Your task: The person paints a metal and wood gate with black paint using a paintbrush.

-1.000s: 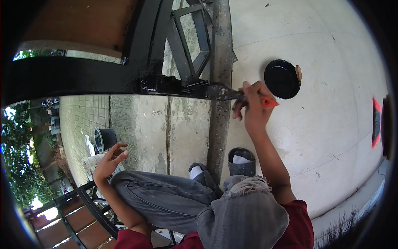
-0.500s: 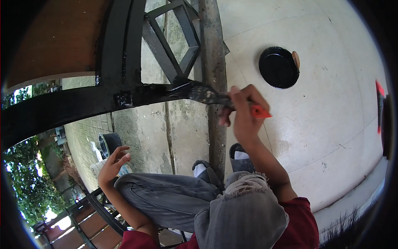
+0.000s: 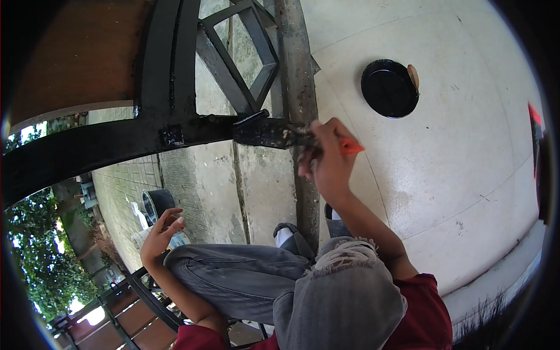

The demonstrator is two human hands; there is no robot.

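Note:
My right hand (image 3: 333,160) is closed around a paintbrush (image 3: 274,134) smeared with black, whose red handle end (image 3: 351,146) sticks out behind the fingers. The brush head lies against the end of a black-painted rail (image 3: 213,129) of the metal furniture frame. Over my bent left knee, my left hand (image 3: 158,236) hangs with its fingers loosely curled and apart, holding nothing. A round black pan (image 3: 388,90) of dark, glossy paint rests on the pale floor to the right, and a piece of wood (image 3: 413,77) leans at its rim.
A diamond-shaped metal piece (image 3: 265,49) joins the frame near a raised concrete edge (image 3: 303,87). Brown panels (image 3: 79,52) fill the upper left. Beyond my left hand stand a dark bucket (image 3: 157,201) and a pale container (image 3: 178,239). My sandalled foot (image 3: 286,239) is on the ground below.
My right hand and the paintbrush have shifted left, and the brush head now lies flatter across the rail's end. My left hand has barely moved.

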